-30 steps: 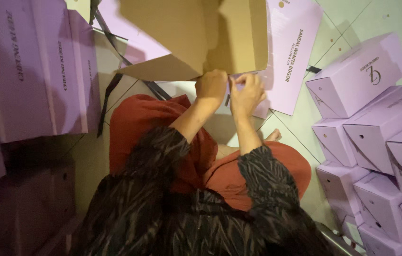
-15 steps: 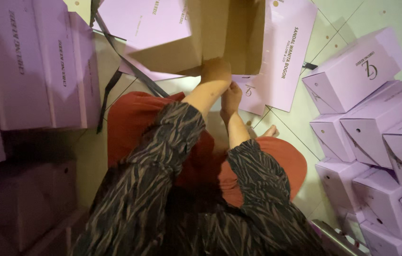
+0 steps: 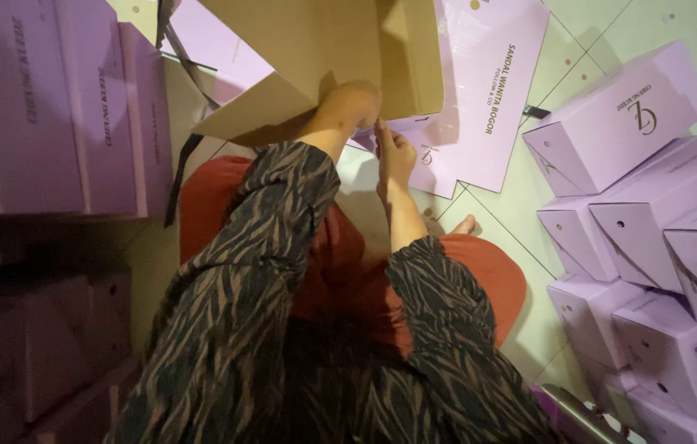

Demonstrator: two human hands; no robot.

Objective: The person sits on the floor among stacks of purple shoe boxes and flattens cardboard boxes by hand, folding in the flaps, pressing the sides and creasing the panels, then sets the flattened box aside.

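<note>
I'm looking down over my lap. My left hand (image 3: 354, 104) is up at the brown underside of a half-folded cardboard box blank (image 3: 332, 62), fingers curled onto the flap edge, so closed on the cardboard. My right hand (image 3: 395, 154) sits just below and beside it, fingertips pinching the same blank's lilac lower edge. The blank is raised and tilted over my knees, brown inside facing me, lilac outside facing away.

Under it, a flat lilac sheet (image 3: 488, 90) lies on the pale tiled floor (image 3: 603, 49). Folded lilac boxes (image 3: 620, 131) are piled on the right, w/ small round holes in their sides. More lilac flat packs (image 3: 61, 107) stand stacked at left, shadowed lower down. Red trousers (image 3: 340, 271) & dark patterned sleeves (image 3: 274, 230) fill the middle. One bare foot (image 3: 467, 224) shows near the right knee.
</note>
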